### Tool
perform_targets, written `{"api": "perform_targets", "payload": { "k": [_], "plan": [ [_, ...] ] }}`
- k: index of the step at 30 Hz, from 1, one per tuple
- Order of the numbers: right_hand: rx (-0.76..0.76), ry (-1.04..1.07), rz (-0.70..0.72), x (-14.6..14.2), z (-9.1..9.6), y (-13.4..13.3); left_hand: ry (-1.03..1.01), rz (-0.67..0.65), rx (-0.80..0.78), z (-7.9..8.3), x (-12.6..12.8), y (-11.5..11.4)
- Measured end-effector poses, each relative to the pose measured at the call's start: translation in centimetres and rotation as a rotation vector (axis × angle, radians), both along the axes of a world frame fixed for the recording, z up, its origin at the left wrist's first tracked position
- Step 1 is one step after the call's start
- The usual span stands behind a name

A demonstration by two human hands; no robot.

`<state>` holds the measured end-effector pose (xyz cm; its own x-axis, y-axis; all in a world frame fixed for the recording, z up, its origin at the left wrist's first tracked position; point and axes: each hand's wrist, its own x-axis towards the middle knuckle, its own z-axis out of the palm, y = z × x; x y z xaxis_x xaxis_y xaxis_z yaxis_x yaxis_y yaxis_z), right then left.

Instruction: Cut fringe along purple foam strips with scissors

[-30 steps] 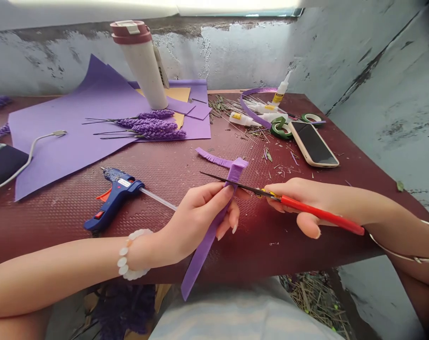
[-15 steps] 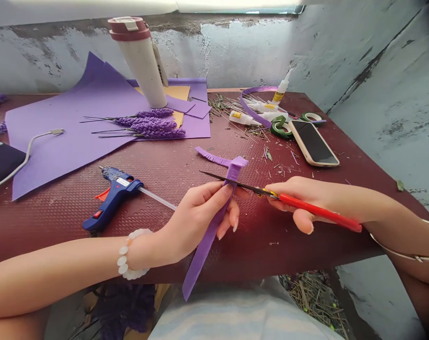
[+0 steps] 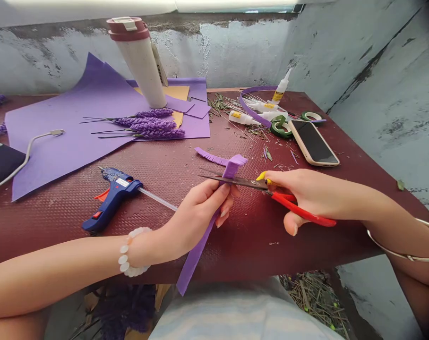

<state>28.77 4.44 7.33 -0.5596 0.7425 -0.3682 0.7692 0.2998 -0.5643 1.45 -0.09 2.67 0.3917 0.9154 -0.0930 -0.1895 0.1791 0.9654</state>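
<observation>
My left hand [image 3: 203, 208] pinches a long purple foam or paper strip [image 3: 197, 262] between thumb and fingers. The strip's lower end hangs past the table's front edge, and its upper end is fringed with small cuts and curls away to the left. In my right hand [image 3: 303, 193] are scissors [image 3: 306, 215] with red handles, a finger and thumb in the loops. Their dark blades lie slightly parted across the strip, just above my left thumb. A yellow band [image 3: 261, 176] shows close to the scissors' pivot.
A blue glue gun [image 3: 118, 193] lies left of my hands. Purple sheets [image 3: 58, 127] bear lavender-like stems [image 3: 150, 125] and a tumbler [image 3: 140, 61]. Right of them are glue bottles [image 3: 280, 89], green tape [image 3: 281, 127], a phone [image 3: 313, 141] and scattered clippings.
The scissor blades have parted a little, and the handles have swung left and spread. My left hand and the strip have shifted slightly left.
</observation>
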Motion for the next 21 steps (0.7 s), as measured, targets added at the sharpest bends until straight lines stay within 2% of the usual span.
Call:
{"api": "perform_targets", "payload": {
  "k": [3,7,13,21],
  "plan": [
    [0.150,-0.022,0.009,0.2,-0.5,0.3,-0.016,0.055,0.044,-0.3,-0.1,0.2],
    [0.257,-0.037,0.048,0.9,-1.6,0.7,-0.010,0.081,0.047,-0.3,-0.2,0.6],
    [0.324,-0.017,0.083,0.5,-2.2,0.6,0.104,-0.022,0.078,0.1,-0.2,0.7],
    [0.392,0.016,0.102,0.5,-2.7,0.6,0.012,0.013,0.075,-0.2,-0.3,0.6]
  ]
}}
